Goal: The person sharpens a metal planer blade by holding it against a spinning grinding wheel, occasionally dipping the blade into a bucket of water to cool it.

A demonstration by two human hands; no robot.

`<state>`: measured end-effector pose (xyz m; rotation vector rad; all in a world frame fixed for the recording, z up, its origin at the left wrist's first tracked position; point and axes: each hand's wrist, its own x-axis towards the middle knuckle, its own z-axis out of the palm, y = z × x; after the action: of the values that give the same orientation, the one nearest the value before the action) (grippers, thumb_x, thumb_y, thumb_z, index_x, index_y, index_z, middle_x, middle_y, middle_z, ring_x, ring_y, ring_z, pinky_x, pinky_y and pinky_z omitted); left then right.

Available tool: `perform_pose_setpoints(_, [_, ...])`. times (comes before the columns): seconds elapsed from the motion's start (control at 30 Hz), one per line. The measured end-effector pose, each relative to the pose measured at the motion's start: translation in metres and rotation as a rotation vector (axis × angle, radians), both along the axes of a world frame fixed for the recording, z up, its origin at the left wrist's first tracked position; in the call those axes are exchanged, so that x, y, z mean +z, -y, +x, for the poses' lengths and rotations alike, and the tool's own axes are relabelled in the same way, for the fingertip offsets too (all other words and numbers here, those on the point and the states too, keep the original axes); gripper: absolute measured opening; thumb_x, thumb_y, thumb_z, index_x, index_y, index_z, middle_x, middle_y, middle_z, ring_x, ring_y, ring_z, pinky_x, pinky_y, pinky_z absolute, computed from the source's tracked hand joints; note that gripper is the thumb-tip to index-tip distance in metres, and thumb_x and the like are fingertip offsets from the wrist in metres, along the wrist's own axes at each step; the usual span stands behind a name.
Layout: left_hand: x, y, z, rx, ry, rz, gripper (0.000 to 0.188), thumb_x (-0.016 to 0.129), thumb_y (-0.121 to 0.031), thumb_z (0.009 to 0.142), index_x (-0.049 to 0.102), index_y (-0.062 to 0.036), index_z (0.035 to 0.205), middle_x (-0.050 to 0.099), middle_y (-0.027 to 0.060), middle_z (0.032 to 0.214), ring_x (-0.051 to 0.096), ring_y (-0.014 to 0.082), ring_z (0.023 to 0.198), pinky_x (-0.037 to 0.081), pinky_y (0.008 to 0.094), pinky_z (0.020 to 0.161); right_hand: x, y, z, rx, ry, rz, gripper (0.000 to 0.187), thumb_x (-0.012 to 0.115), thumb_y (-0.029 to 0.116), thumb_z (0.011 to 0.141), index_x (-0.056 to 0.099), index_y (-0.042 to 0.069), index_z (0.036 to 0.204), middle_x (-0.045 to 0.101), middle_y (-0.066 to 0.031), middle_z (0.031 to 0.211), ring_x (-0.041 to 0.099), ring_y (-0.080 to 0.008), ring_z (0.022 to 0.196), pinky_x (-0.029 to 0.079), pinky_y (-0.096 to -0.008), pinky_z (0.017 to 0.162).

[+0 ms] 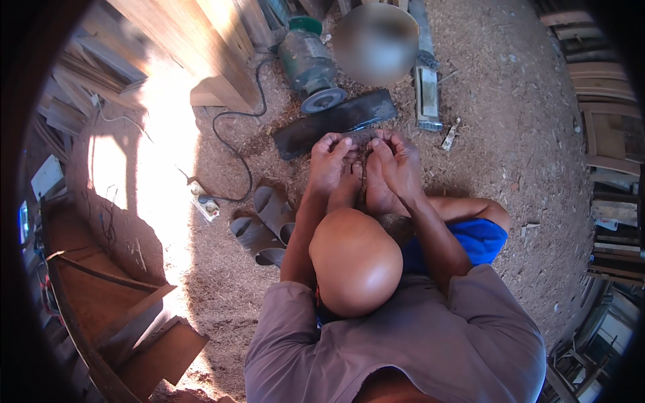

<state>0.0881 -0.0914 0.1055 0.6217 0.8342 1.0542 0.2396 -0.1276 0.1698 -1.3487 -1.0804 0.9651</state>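
Both my hands are drawn together in front of my feet, at the near edge of a long, dark, wet-looking block (336,124) on the ground. Between them is a small dark flat piece (361,137); its exact kind is unclear. My left hand (329,161) pinches the left end, thumb on top. The right end is gripped by my right hand (400,161) in the same way. The fingers beneath the piece are partly hidden. My bare feet (379,188) lie just below the hands.
A green-and-grey motor with a disc (324,100) stands beyond the block, beside a blurred round object (376,43). To the right lies a narrow rectangular tool (427,94). Dark footwear (264,225), a black cable (235,148) and a socket strip (203,201) are left. Wooden pieces (608,141) line the right.
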Motion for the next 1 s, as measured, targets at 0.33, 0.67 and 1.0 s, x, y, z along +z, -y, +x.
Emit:
perform_pose_setpoints(0.33, [-0.057,-0.033,-0.024,0.063,-0.347,-0.033,0.014,0.065,-0.012,0.090,0.059,-0.0007,0.096,0.068,0.0089,0.084,0.060,0.0081,0.064,0.050,0.0205,0.059,-0.119,-0.066,0.005,0.069,-0.104,-0.263,0.010,0.065,0.004,0.087,0.065,-0.001,0.095,0.065,-0.0014,0.081,0.054,-0.0051,0.072,0.047,-0.0229,0.065])
perform_pose_setpoints(0.67, [-0.093,-0.067,-0.047,0.113,-0.739,-0.028,0.015,0.065,-0.012,0.088,0.062,0.0018,0.089,0.068,0.0074,0.079,0.061,0.0089,0.063,0.050,0.0222,0.057,-0.134,-0.112,-0.024,0.105,0.138,-0.392,0.016,0.071,0.010,0.080,0.068,-0.001,0.091,0.068,-0.0078,0.078,0.058,-0.0095,0.071,0.048,-0.0270,0.067])
perform_pose_setpoints(1.0, [-0.105,-0.088,-0.064,0.145,-0.876,-0.026,0.019,0.065,-0.013,0.084,0.065,0.0042,0.090,0.071,0.0097,0.076,0.068,0.0120,0.069,0.053,0.0252,0.065,-0.165,-0.133,-0.036,0.137,0.206,-0.421,0.021,0.071,0.019,0.079,0.071,0.001,0.091,0.068,-0.0130,0.070,0.066,-0.0185,0.065,0.051,-0.0312,0.065])
